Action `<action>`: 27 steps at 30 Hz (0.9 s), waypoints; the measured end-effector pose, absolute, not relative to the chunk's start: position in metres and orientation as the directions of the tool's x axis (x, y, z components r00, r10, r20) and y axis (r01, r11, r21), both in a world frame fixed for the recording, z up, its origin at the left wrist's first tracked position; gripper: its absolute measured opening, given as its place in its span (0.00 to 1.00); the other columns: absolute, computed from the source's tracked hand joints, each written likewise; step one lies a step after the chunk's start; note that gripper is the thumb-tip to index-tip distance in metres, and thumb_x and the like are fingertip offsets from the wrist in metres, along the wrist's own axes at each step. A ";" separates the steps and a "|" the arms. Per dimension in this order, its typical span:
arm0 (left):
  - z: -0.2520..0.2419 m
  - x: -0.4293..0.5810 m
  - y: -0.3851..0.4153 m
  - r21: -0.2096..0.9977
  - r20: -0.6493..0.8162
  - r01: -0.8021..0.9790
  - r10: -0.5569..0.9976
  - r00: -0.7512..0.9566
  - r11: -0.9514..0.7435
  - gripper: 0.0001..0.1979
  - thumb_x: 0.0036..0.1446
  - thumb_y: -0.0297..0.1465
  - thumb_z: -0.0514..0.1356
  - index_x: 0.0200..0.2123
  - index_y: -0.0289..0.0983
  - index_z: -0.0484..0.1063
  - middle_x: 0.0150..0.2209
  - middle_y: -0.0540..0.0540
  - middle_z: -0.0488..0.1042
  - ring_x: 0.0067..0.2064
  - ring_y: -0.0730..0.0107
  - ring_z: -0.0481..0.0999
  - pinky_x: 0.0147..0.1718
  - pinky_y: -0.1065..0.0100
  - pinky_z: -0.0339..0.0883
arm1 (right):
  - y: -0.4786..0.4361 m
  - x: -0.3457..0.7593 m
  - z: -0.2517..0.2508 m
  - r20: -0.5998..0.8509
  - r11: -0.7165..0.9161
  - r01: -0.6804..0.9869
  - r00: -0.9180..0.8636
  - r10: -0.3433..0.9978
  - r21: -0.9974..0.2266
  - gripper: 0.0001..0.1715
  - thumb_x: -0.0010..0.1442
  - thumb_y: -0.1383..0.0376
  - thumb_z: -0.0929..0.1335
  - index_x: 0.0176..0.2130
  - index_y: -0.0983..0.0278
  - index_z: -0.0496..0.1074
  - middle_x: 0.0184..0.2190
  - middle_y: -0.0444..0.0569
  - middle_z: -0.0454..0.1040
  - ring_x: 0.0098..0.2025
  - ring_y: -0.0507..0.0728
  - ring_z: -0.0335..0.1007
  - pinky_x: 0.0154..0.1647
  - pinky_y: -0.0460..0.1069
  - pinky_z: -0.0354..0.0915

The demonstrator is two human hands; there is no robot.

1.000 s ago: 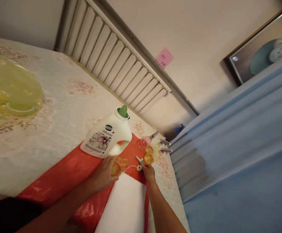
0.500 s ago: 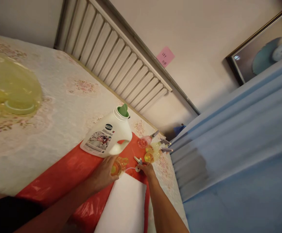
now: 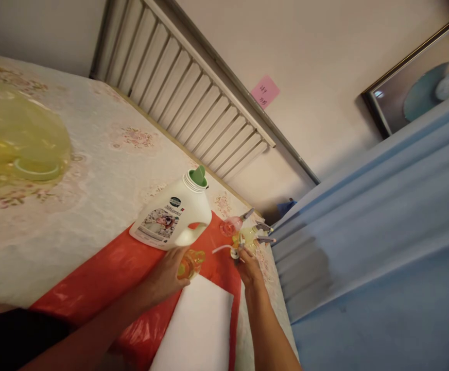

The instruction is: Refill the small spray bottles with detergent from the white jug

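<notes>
My left hand is wrapped round a small clear spray bottle with yellow-orange liquid in it; its neck has no sprayer on. In my right hand is a spray nozzle, a trigger head whose pale dip tube points left toward the bottle, apart from it. Close to my left hand stands a white detergent jug with a green spout and no cap. Beyond my right hand are a pink-liquid spray bottle and yellow-liquid spray bottles, partly hidden by the hand.
A red plastic sheet and a white paper or cloth lie on the flowered tablecloth. A large yellow-tinted clear container sits at the left. Behind are a radiator and a blue curtain.
My right hand has moved right, carrying the spray nozzle and its tube away from the bottle in my left hand. The left hand has stayed about where it was.
</notes>
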State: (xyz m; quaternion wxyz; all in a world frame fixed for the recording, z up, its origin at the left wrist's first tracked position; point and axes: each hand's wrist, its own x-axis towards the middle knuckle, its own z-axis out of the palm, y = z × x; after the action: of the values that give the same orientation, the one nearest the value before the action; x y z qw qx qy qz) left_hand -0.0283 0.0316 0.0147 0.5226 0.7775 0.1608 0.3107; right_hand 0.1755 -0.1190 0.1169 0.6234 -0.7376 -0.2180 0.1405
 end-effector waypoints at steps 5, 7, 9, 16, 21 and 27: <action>0.016 -0.028 0.031 0.901 0.333 -0.078 0.566 0.754 -0.427 0.36 0.42 0.24 0.63 0.58 0.38 0.62 0.54 0.41 0.70 0.58 0.52 0.68 0.59 0.54 0.61 | -0.113 0.165 0.153 0.203 -0.083 0.263 0.878 0.433 -0.961 0.24 0.46 0.55 0.74 0.42 0.63 0.74 0.33 0.44 0.76 0.31 0.54 0.73 0.34 0.50 0.71; 0.017 -0.028 0.031 0.898 0.339 -0.083 0.559 0.756 -0.433 0.36 0.43 0.25 0.63 0.58 0.39 0.61 0.54 0.41 0.70 0.57 0.53 0.68 0.59 0.55 0.61 | -0.112 0.159 0.162 0.263 -0.102 0.333 0.868 0.421 -0.937 0.27 0.45 0.57 0.75 0.45 0.63 0.74 0.35 0.45 0.77 0.34 0.55 0.74 0.37 0.50 0.71; 0.018 -0.029 0.031 0.900 0.331 -0.075 0.563 0.757 -0.428 0.36 0.42 0.25 0.63 0.58 0.41 0.61 0.54 0.43 0.71 0.58 0.53 0.68 0.59 0.55 0.61 | -0.112 0.154 0.168 0.326 -0.126 0.406 0.854 0.405 -0.905 0.29 0.45 0.59 0.76 0.47 0.64 0.74 0.38 0.46 0.77 0.39 0.56 0.74 0.43 0.51 0.70; 0.016 -0.028 0.032 0.900 0.326 -0.066 0.565 0.758 -0.431 0.35 0.42 0.26 0.64 0.57 0.41 0.62 0.54 0.42 0.70 0.57 0.53 0.68 0.58 0.55 0.62 | -0.113 0.148 0.177 0.456 -0.261 0.542 0.828 0.327 -0.799 0.43 0.44 0.57 0.76 0.57 0.66 0.68 0.50 0.54 0.75 0.48 0.61 0.74 0.52 0.55 0.68; 0.015 -0.028 0.031 0.896 0.332 -0.063 0.568 0.753 -0.440 0.34 0.44 0.28 0.64 0.57 0.39 0.62 0.54 0.40 0.70 0.57 0.53 0.68 0.58 0.55 0.61 | -0.112 0.135 0.187 0.531 -0.274 0.619 0.779 0.332 -0.736 0.45 0.45 0.58 0.75 0.59 0.68 0.65 0.51 0.57 0.74 0.48 0.62 0.74 0.52 0.56 0.69; 0.014 -0.028 0.031 0.907 0.329 -0.075 0.584 0.742 -0.414 0.35 0.42 0.27 0.64 0.57 0.42 0.63 0.54 0.42 0.71 0.57 0.51 0.69 0.57 0.55 0.62 | -0.111 0.132 0.195 0.542 -0.271 0.625 0.776 0.323 -0.732 0.43 0.45 0.57 0.75 0.58 0.67 0.67 0.50 0.55 0.74 0.47 0.61 0.74 0.53 0.56 0.68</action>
State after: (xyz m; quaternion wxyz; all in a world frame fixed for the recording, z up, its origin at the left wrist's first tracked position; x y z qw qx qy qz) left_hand -0.0278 0.0307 0.0139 0.5158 0.7778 0.1636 0.3197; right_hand 0.1316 -0.1108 0.1947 0.5226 -0.7840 -0.3024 -0.1443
